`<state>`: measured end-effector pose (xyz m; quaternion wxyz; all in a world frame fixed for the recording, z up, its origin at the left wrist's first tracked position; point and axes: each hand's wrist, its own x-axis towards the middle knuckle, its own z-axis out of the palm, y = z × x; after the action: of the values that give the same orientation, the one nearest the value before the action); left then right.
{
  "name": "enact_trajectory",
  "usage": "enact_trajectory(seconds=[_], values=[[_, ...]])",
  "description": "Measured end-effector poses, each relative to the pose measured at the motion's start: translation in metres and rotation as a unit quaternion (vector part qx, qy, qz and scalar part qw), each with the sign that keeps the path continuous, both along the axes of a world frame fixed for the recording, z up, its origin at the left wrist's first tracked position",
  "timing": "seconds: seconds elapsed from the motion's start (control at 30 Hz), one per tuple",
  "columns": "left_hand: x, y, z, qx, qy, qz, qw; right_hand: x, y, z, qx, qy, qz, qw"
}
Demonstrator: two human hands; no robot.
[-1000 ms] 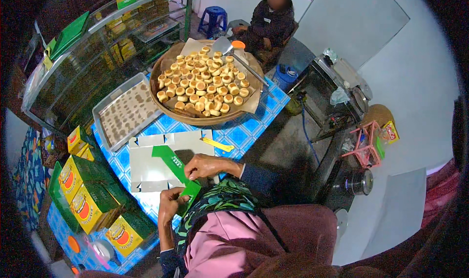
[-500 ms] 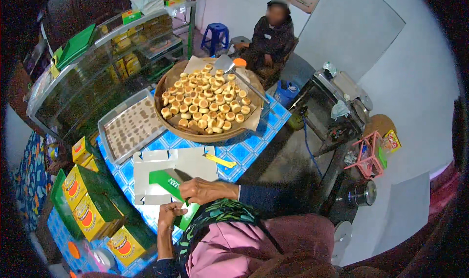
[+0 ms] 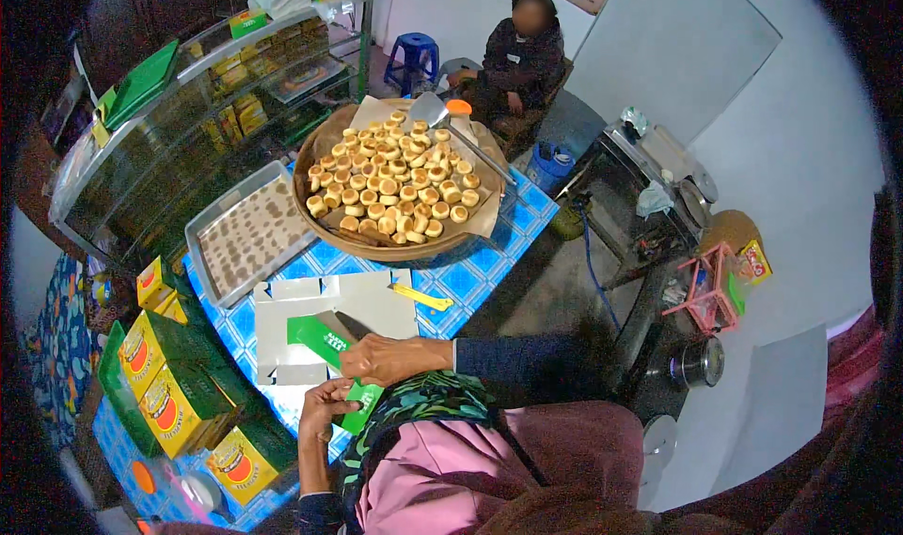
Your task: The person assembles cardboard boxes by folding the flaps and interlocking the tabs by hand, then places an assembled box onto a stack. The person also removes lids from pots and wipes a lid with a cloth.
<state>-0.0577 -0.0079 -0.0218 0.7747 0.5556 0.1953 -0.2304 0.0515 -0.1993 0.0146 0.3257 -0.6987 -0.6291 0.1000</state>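
Observation:
A flat piece of green printed cardboard lies slanted over an unfolded grey-white carton on the table's near side. My right hand is closed on the green cardboard at its middle, knuckles up. A dark narrow shape sticks out beyond these knuckles; I cannot make out what it is. My left hand pinches the cardboard's near end at its left edge, thumb against it. A slim yellow tool rests at the carton's far right corner.
Beyond the carton stands a round woven tray of small browned cakes, with a metal spatula on it. At left are a shallow metal pan, yellow-green boxes and a glass display case. A person sits at the back.
My left hand has shifted slightly up and turned, its fingers bending over the cardboard's edge. My right hand has moved slightly up and left. More of the dark shape beyond its knuckles shows.

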Motion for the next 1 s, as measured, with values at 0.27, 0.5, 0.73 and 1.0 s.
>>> enact_trajectory(seconds=[0.27,0.5,0.73,1.0], values=[[0.004,-0.005,0.002,0.029,0.011,0.013,0.999,-0.010,-0.001,0.003,0.021,-0.021,0.036,0.999],[0.000,0.007,-0.030,-0.014,0.039,0.046,0.998,-0.014,0.002,0.009,0.053,-0.039,0.055,0.996],[0.001,0.002,-0.019,-0.016,0.001,0.000,1.000,-0.010,0.007,-0.003,-0.007,0.017,0.072,0.997],[-0.001,0.007,-0.029,-0.044,-0.006,0.040,0.998,-0.007,0.013,-0.023,0.034,0.045,0.122,0.991]])
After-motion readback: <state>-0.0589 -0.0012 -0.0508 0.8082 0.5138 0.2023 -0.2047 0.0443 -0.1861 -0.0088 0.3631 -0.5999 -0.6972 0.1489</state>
